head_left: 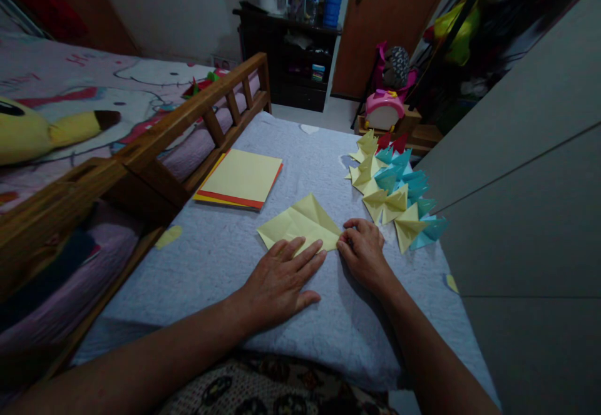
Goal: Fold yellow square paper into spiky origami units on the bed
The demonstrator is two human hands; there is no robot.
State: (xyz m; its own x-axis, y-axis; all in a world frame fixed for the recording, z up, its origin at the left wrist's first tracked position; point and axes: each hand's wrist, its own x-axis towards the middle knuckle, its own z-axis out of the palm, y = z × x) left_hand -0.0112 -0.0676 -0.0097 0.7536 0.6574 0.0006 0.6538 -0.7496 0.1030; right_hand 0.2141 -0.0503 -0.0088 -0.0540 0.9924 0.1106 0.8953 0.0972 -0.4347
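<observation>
A pale yellow sheet of origami paper [305,218], creased and partly folded, lies on the light blue bedding in front of me. My left hand [286,280] rests flat over its near edge with the fingers stretched out. At the paper's right corner, my right hand [364,249] pinches the tip between thumb and fingers. Just beyond that hand stand several folded paper pieces in rows, yellow ones [382,205] on the left and turquoise ones [408,180] on the right. Farther left lies a stack of square paper [244,177], yellow on top with orange below.
A wooden bed rail [197,114] runs along the left, with a yellow plush toy [28,130] on the bed beyond it. On the right rises a pale cabinet [530,152]. A dark shelf unit [286,58] and a pink toy case [384,111] stand past the far edge.
</observation>
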